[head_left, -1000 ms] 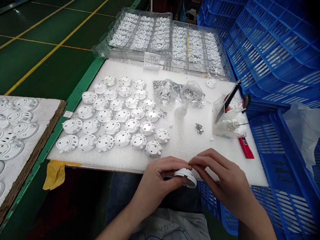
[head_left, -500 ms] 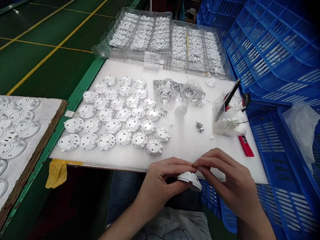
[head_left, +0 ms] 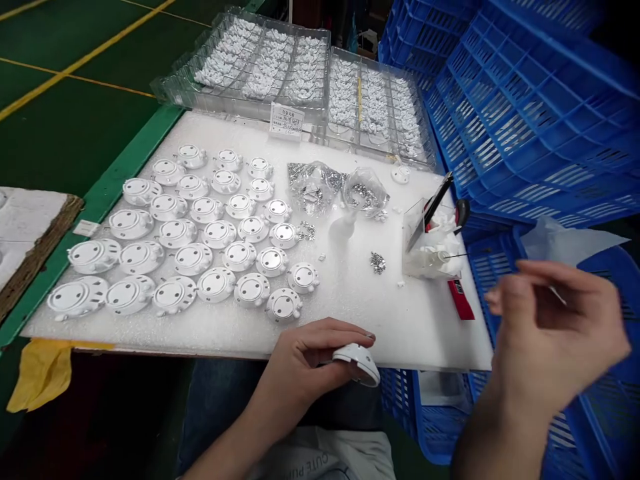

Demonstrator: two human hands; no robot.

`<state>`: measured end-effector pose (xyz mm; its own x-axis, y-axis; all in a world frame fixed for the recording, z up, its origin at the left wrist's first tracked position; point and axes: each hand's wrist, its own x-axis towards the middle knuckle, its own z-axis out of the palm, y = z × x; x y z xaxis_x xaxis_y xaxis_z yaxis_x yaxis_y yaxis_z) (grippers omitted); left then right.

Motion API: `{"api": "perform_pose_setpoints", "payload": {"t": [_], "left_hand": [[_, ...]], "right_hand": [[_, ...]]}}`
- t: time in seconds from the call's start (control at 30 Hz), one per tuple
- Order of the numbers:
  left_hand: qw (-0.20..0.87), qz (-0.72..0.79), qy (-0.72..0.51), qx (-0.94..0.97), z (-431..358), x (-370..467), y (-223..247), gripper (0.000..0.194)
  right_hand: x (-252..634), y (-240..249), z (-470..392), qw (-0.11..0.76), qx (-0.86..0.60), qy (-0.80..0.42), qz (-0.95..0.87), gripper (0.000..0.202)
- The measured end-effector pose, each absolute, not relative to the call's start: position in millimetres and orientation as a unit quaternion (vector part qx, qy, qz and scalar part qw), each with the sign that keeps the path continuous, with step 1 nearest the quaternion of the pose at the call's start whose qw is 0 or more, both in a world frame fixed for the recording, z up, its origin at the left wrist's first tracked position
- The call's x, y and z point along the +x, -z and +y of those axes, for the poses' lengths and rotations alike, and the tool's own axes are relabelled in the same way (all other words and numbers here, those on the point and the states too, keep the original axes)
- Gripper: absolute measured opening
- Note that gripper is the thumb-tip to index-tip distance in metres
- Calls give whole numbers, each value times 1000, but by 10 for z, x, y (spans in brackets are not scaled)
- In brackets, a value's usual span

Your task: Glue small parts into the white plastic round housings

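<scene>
My left hand point(head_left: 305, 363) grips a white round plastic housing point(head_left: 361, 363) at the table's front edge. The housing is tilted, with its open underside partly showing. Off to the right, away from the housing, my right hand point(head_left: 555, 327) is raised over the blue crates with its fingers curled in. Its fingertips are slightly blurred, and what they hold, if anything, I cannot make out. Rows of similar white housings point(head_left: 219, 233) stand on the left of the white foam board point(head_left: 350, 300). Nearest the held housing is a small pile of metal parts point(head_left: 378, 262).
Clear trays point(head_left: 320, 120) of small white parts line the back. Two plastic bags point(head_left: 316, 190) of metal bits and a white bottle point(head_left: 343, 225) stand mid-board. A clear tool box point(head_left: 415, 263) and red box point(head_left: 461, 300) sit right, beside blue crates point(head_left: 530, 113).
My right hand has left the housing and moved to the right, up over the crates. My left hand still holds the housing. The camera view has shifted right.
</scene>
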<state>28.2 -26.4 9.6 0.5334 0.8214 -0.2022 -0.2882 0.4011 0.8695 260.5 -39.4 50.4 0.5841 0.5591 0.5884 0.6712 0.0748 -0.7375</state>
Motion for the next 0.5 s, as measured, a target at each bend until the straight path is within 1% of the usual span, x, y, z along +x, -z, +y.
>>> {"api": "perform_pose_setpoints", "payload": {"t": [0.03, 0.07, 0.13, 0.2, 0.4, 0.5], "left_hand": [[776, 321, -358, 409, -253, 286, -87, 30], [778, 319, -358, 405, -244, 289, -80, 29], [783, 318, -357, 399, -233, 292, -74, 27], [787, 315, -357, 393, -231, 290, -72, 26], [794, 308, -353, 386, -240, 279, -61, 27], [799, 305, -350, 381, -245, 277, -52, 29]], "right_hand": [[2673, -491, -326, 554, -686, 42, -470, 26], [2735, -476, -263, 530, -693, 44, -486, 28], [2830, -447, -161, 500, -704, 79, -498, 24], [2877, -428, -94, 488, -710, 115, -495, 22], [2828, -417, -5, 531, -677, 52, -506, 18], [2824, -390, 20, 543, -671, 69, -499, 19]]}}
